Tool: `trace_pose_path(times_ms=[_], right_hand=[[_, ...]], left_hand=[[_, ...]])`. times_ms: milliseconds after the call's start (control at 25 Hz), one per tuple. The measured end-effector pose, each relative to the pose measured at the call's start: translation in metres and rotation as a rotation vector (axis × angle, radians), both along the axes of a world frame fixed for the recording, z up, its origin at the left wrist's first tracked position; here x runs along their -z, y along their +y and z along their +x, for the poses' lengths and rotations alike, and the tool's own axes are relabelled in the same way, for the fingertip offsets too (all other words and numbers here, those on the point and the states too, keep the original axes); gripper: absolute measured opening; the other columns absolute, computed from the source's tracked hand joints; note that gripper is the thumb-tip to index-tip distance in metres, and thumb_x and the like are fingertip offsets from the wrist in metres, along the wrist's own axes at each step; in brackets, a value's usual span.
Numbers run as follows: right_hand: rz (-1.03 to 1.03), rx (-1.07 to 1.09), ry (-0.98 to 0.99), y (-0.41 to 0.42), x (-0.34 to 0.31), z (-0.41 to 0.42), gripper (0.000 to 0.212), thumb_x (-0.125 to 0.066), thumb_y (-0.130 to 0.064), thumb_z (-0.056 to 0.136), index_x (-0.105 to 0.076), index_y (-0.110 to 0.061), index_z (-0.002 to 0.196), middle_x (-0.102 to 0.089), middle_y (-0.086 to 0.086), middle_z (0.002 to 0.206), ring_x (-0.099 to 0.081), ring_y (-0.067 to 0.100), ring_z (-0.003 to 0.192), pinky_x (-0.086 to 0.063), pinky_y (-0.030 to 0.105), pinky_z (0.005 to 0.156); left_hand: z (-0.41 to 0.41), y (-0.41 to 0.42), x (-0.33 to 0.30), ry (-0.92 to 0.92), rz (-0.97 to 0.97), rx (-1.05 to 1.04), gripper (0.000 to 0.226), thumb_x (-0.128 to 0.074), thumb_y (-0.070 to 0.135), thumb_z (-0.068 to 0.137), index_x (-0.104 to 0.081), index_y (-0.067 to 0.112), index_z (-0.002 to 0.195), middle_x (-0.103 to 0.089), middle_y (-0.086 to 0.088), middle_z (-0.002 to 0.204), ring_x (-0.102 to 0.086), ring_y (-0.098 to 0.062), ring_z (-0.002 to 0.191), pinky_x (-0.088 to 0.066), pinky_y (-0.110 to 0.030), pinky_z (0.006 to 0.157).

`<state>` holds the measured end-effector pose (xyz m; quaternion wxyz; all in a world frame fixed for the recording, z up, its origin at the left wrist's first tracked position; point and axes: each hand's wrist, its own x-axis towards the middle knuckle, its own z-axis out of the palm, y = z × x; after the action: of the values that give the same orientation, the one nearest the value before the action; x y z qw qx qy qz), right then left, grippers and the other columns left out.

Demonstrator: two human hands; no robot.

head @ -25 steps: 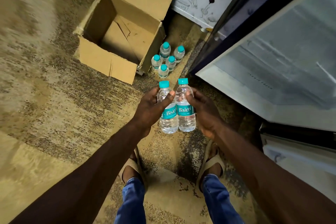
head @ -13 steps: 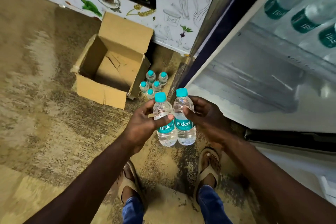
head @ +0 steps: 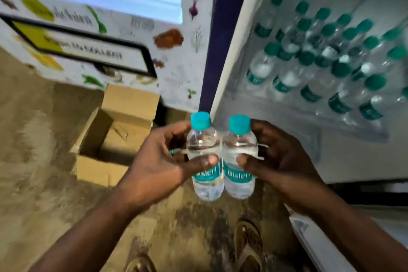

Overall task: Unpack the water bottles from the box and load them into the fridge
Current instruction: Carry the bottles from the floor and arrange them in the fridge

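Note:
Two small clear water bottles with teal caps and teal labels stand upright side by side in front of me. My left hand (head: 159, 161) grips the left bottle (head: 204, 139); my right hand (head: 280, 159) grips the right bottle (head: 239, 141). The bottles touch each other. To the upper right the open fridge (head: 287, 117) holds several rows of the same bottles (head: 326, 59) on a shelf. The open cardboard box (head: 114, 139) sits on the floor to the left, behind my left hand; the part of its inside that I can see holds no bottles.
A dark blue fridge edge (head: 218, 35) runs up beside the bottles. A white cabinet with vegetable drawings and a framed sign (head: 88, 46) stands behind the box. My sandalled feet (head: 249, 243) are on the mottled brown floor (head: 44, 183).
My view has tilted up from the floor to the fridge shelf. Both hands have lifted the two bottles higher, toward the fridge. The loose bottles beside the box have gone out of sight.

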<state>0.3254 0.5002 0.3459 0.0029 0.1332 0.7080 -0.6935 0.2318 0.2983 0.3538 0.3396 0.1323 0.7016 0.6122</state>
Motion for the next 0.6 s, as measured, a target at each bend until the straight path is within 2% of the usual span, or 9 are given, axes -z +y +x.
trace_pose_path(times_ms=[80,200,360,480,600], right_hand=[[0.030,0.060,0.098,0.014,-0.024,0.004,0.042,-0.081,-0.035,0.075,-0.069,-0.036,0.115,-0.074,-0.004,0.117,-0.072,0.017,0.107,-0.059,0.031,0.087],[0.093,0.107,0.239,0.038,-0.062,0.004,0.048,-0.082,-0.047,0.073,-0.068,-0.036,0.118,-0.074,-0.005,0.117,-0.072,0.015,0.107,-0.057,0.024,0.085],[0.212,0.196,0.397,0.082,-0.116,0.000,0.044,-0.076,-0.038,0.077,-0.064,-0.033,0.119,-0.073,-0.013,0.116,-0.069,0.007,0.110,-0.055,0.020,0.089],[0.402,0.179,0.440,0.117,-0.140,-0.015,0.046,-0.071,-0.044,0.087,-0.057,-0.024,0.126,-0.071,-0.003,0.121,-0.069,0.017,0.112,-0.057,0.034,0.086],[0.476,0.207,0.495,0.154,-0.142,-0.043,0.047,-0.072,-0.026,0.092,-0.052,-0.009,0.131,-0.069,0.003,0.122,-0.069,0.019,0.111,-0.058,0.039,0.087]], left_hand=[[-0.006,0.023,-0.027,0.105,0.009,0.012,0.047,-0.085,0.016,0.070,-0.069,0.022,0.114,-0.076,0.007,0.107,-0.071,-0.012,0.104,-0.058,-0.038,0.093],[-0.011,0.057,-0.069,0.259,0.024,0.064,0.054,-0.087,0.019,0.070,-0.067,0.026,0.120,-0.075,0.010,0.107,-0.071,-0.010,0.102,-0.059,-0.036,0.089],[-0.017,0.111,-0.118,0.397,0.070,0.070,0.062,-0.085,0.031,0.065,-0.064,0.034,0.123,-0.073,0.019,0.107,-0.069,-0.001,0.101,-0.058,-0.027,0.088],[-0.035,0.148,-0.146,0.554,0.060,0.066,0.058,-0.084,0.030,0.069,-0.064,0.029,0.123,-0.073,0.020,0.105,-0.068,0.007,0.097,-0.057,-0.018,0.085],[-0.064,0.184,-0.156,0.702,0.051,0.041,0.058,-0.084,0.032,0.075,-0.061,0.023,0.128,-0.071,0.015,0.112,-0.066,0.009,0.101,-0.055,-0.015,0.087]])
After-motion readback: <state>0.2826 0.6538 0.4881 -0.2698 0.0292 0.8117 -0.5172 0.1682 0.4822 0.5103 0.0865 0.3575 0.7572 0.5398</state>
